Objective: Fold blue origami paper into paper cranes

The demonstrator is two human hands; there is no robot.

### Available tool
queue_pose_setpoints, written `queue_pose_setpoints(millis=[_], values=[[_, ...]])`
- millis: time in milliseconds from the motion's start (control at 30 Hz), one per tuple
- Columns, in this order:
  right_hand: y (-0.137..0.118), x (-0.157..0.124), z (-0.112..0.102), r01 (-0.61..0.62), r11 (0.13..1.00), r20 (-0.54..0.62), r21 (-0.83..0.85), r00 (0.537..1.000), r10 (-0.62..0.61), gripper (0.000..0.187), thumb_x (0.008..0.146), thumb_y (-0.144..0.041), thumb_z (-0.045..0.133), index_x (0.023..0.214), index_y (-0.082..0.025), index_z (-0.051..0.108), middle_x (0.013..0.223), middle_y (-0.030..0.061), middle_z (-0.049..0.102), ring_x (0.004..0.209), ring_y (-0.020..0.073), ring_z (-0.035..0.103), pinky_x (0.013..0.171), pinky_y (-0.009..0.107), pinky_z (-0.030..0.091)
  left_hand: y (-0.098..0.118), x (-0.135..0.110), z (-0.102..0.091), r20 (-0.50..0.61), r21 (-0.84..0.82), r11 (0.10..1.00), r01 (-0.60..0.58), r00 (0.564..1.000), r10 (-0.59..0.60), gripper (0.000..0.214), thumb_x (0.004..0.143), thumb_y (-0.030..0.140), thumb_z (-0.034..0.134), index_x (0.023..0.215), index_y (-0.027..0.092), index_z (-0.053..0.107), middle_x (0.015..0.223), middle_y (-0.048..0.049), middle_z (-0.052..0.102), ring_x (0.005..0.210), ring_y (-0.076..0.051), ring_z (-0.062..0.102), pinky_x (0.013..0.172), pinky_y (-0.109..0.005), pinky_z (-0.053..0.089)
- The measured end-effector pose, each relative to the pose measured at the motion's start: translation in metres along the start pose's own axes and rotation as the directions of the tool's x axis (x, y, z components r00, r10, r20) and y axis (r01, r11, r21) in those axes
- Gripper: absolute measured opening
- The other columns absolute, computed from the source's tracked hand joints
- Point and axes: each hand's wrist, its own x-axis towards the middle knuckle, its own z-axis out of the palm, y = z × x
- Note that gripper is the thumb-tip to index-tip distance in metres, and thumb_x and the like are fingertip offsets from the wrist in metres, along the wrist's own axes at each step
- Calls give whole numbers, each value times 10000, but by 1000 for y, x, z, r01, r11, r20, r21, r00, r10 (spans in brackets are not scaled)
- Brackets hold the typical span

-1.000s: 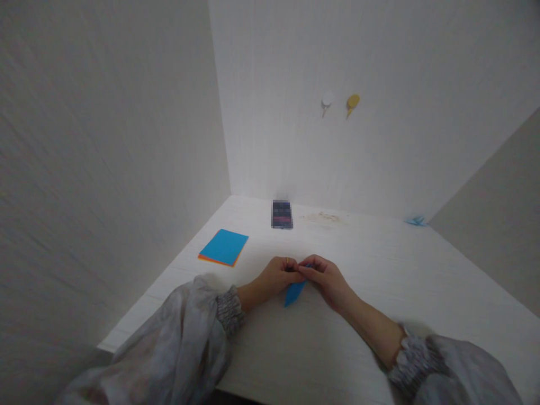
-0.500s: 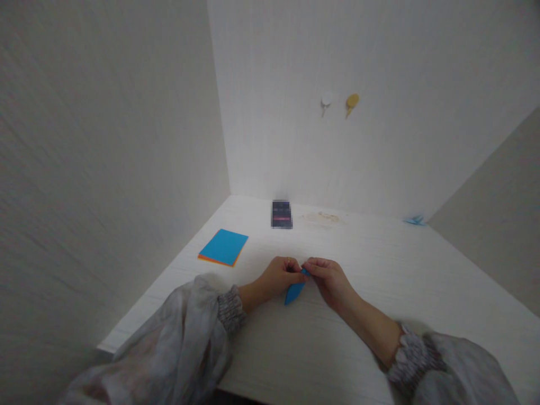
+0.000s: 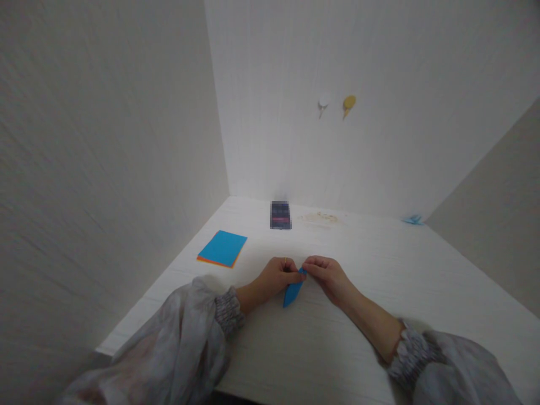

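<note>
A piece of folded blue paper (image 3: 292, 293) is held between my two hands above the white table, its pointed end hanging down toward me. My left hand (image 3: 278, 275), with a ring on one finger, pinches the paper's upper part between thumb and fingers. At the paper's top tip, my right hand (image 3: 329, 274) grips it with thumb and fingertips. The fingers cover part of the upper folds. To the left of my hands lies a stack of square paper (image 3: 223, 248), blue on top with orange edges beneath.
A dark blurred-out rectangular object (image 3: 280, 215) stands near the back wall, beside a brownish mark (image 3: 323, 217) on the table. A folded light-blue paper piece (image 3: 413, 220) rests in the back right corner. White (image 3: 323, 104) and yellow (image 3: 349, 102) hooks are on the wall.
The hands stay nearly in place. The blue paper's lower end has shifted slightly down and left, and a little more blue shows near the fingertips. The view has moved slightly.
</note>
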Motion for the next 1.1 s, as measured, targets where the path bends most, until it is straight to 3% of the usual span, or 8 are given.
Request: queue_pose_setpoints(millis=[333,567,933,1100], values=[[-3,-2,1,55,998,-4,4,998,-55,113,613,-297,683,592,-196,637,589,-18,589,555,126,498,562,260,377,-6,5,0,-16,24,1000,-16,1000,17,340,548,397,682,557,134,466,486,61,433,433,-42,347,426,-182,267],[-3,-1,2,1,998,-43,68,999,2,110,613,-283,689,598,-185,642,583,2,618,554,137,515,560,273,381,-5,4,1,-16,-43,998,-36,999,35,338,593,430,658,667,122,540,559,41,478,476,-52,397,466,-189,305],[0,2,4,51,992,-208,117,978,-25,122,554,-248,728,540,-171,634,536,2,587,529,127,488,561,277,386,-9,8,0,-3,52,998,-19,1000,19,300,605,389,649,669,116,546,549,38,489,458,-51,390,438,-181,294],[-1,8,-7,200,976,-338,87,928,-159,217,630,-345,672,530,-181,571,531,-16,528,513,109,448,525,247,370,-15,9,-2,-39,100,995,-11,999,15,289,633,399,613,659,122,538,519,47,468,436,-52,377,419,-179,284]])
